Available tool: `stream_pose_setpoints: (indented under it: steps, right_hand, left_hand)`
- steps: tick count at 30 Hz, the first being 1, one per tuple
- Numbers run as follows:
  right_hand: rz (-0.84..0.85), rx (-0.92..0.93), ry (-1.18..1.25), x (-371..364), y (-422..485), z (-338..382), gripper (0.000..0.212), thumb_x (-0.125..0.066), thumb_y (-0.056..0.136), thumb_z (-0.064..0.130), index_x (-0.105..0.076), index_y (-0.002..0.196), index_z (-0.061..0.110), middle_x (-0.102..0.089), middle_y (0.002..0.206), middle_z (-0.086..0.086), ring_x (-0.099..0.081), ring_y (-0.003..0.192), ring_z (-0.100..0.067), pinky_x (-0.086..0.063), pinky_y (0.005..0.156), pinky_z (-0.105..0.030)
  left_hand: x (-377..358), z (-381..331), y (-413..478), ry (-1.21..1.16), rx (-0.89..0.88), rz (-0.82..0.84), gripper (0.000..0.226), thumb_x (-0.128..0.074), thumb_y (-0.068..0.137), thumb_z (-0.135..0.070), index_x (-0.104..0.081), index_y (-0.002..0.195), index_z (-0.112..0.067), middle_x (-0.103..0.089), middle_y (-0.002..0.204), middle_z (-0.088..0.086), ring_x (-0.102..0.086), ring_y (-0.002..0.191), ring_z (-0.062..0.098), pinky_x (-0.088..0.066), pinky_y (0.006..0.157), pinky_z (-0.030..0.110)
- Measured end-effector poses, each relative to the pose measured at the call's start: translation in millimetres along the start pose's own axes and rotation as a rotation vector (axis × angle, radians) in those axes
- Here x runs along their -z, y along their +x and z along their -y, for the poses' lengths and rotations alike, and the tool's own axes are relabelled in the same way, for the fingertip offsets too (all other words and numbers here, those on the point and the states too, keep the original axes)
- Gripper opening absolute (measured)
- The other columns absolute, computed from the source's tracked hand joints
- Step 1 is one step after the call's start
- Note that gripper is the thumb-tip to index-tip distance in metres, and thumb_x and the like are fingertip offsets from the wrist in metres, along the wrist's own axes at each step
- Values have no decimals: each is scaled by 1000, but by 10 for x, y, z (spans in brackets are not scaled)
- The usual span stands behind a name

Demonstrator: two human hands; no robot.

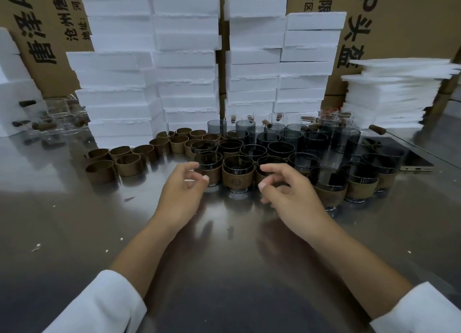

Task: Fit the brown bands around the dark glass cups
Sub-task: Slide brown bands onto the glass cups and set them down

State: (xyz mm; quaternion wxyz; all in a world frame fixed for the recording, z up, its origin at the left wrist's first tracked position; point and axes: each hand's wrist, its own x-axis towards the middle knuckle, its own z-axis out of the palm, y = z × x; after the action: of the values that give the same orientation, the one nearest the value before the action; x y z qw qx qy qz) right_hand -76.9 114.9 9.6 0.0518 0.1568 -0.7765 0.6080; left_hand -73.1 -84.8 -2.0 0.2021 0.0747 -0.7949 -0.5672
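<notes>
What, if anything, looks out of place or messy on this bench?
Nothing looks broken or spilled. Small white crumbs litter the steel table near the left edge, and the stack of thin foam sheets at right is unevenly piled, edges jutting. The banded cups stand upright.

bands point(128, 164) L on table point(224, 258), cups point(238, 174) ctr-R, foam stacks point(119, 83) behind, boxes point(399, 20) at v. back

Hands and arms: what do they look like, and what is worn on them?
The left hand and right hand are bare: no gloves, rings or watch visible. A plain white left sleeve and right sleeve end well above the wrists.
</notes>
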Motion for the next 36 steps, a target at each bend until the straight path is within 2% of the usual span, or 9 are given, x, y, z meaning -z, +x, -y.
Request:
stream_pose_setpoints:
  steps: [4, 9, 13, 17, 23, 27, 32, 34, 36]
  right_hand:
    - [-92, 89, 54, 72, 173, 164, 24, -56, 93, 7, -60, 103, 29, -60, 82, 7, -62, 67, -4, -49, 59, -13]
    - [-139, 121, -182, 109, 792, 340, 17, -57, 92, 12, -64, 97, 26, -62, 93, 7, -59, 84, -7, -46, 68, -9]
    - [-130, 62, -565, 92, 1282, 264, 23, -55, 92, 15, -69, 110, 15, -64, 115, -4, -56, 110, -20, -49, 94, -35]
    - [-137, -239, -975, 109, 1543, 138, 40, -51, 93, 32, -57, 130, 19, -34, 145, -14, -24, 137, -37, -29, 110, -53]
    - [-5, -403, -973, 92, 1690, 49, 46, -49, 92, 33, -53, 134, 15, -42, 144, -13, -23, 139, -37, -19, 112, -58]
    - [10, -400, -959, 101, 1739, 61, 50, -57, 93, 42, -55, 133, 13, -49, 140, -13, -37, 133, -40, -20, 113, -60]
    - [-136, -235, -909, 92, 1651, 20, 25, -56, 95, 39, -70, 110, 25, -58, 131, -8, -37, 133, -35, -4, 113, -64]
    - [-225, -144, -773, 106, 1612, 26, 17, -58, 95, 36, -71, 101, 27, -59, 130, -6, -41, 131, -32, -9, 114, -62]
    - [-275, -7, -666, 133, 1577, 48, 11, -61, 94, 32, -70, 91, 27, -64, 122, -4, -49, 124, -28, -25, 111, -54]
  left_hand:
    - [-3, 4, -6, -51, -57, -71, 19, -54, 94, -10, -58, 95, -29, -62, 91, 1, -62, 95, 26, -51, 79, 34]
    - [-41, 32, 20, -64, -122, -94, 26, -54, 93, -3, -59, 89, -28, -62, 83, 1, -63, 86, 29, -47, 70, 28]
    - [-83, 68, 47, -68, -170, -81, 28, -56, 91, -1, -60, 88, -29, -64, 81, 3, -63, 83, 26, -48, 71, 28]
    - [-116, 85, 68, -90, -173, -80, 29, -56, 91, -3, -60, 89, -32, -64, 79, -1, -65, 82, 23, -48, 70, 27]
    - [-143, 76, 72, -109, -168, -108, 28, -54, 92, -7, -57, 91, -35, -63, 81, -6, -64, 83, 17, -44, 57, 9]
    - [-135, 51, 72, -139, -176, -128, 27, -54, 93, -7, -56, 93, -34, -62, 81, -9, -64, 85, 17, -47, 65, 20]
    - [-141, 51, 75, -168, -189, -114, 29, -54, 93, -5, -54, 96, -34, -61, 83, -9, -64, 87, 21, -49, 71, 27]
    - [-142, 54, 76, -169, -195, -107, 30, -54, 93, -4, -54, 97, -34, -61, 83, -8, -63, 87, 21, -49, 71, 27]
    - [-142, 50, 71, -174, -201, -103, 30, -54, 93, -5, -53, 97, -34, -61, 84, -8, -63, 88, 22, -49, 72, 27]
